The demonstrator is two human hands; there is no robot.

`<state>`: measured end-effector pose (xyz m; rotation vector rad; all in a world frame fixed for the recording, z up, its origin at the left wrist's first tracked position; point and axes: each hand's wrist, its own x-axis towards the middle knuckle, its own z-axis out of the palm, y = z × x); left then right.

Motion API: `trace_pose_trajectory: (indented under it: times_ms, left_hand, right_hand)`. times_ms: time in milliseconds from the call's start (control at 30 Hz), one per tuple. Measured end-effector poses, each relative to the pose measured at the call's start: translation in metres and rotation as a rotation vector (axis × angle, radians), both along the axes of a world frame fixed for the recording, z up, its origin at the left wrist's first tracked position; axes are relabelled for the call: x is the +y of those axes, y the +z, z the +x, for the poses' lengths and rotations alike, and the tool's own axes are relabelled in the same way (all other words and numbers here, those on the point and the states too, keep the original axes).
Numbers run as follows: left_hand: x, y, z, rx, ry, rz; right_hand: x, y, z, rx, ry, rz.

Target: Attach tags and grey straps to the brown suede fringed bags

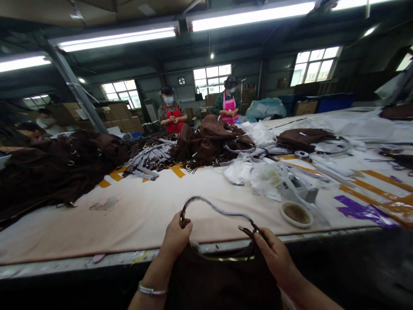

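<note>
A dark brown bag (222, 282) hangs at the table's near edge, its opening edged by a shiny zipper line. My left hand (177, 234) is closed round the left end of its strap where it joins the bag. A grey-wrapped strap (214, 207) arches up between both hands. Closed on the strap's right end, by a small dark tab, is my right hand (272, 254). The bag's lower part is too dark to make out.
A pale cloth-covered table (145, 219) carries brown bags (213, 133) heaped at the back, a dark pile (64, 168) at left, wrapped straps (150, 157), plastic bags (258, 174) and a round dish (297, 214). Two people in aprons stand beyond.
</note>
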<state>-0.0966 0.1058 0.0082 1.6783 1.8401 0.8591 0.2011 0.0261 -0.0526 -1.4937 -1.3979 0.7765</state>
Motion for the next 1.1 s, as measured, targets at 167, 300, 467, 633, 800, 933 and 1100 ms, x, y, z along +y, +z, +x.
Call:
trace_pose_trajectory:
  times_ms: [167,300,467,633,800,933,1100]
  left_hand:
    - [-0.006,0.003,-0.005,-0.071,0.018,0.009]
    - [-0.01,0.004,-0.018,-0.121,0.151,0.024]
    - [-0.022,-0.014,-0.027,-0.367,0.129,-0.048]
    - [-0.044,-0.033,-0.041,-0.498,-0.03,-0.036]
    - [-0.059,-0.026,-0.049,-0.384,-0.192,-0.088]
    - [-0.064,-0.024,-0.045,-0.386,-0.143,-0.093]
    - [-0.07,-0.033,-0.045,-0.477,-0.091,-0.056]
  right_hand:
    - [0.014,0.016,-0.004,-0.041,-0.032,0.061]
    - [0.044,0.021,0.0,0.143,-0.218,-0.067]
    - [0.073,0.01,0.0,0.213,-0.217,-0.122]
    - [0.072,-0.005,0.004,0.254,-0.205,-0.151]
    - [0.069,-0.013,0.007,0.262,-0.175,-0.183]
    - [0.063,-0.015,0.007,0.35,-0.11,-0.202]
    - [0.038,-0.019,0.011,0.613,-0.028,-0.129]
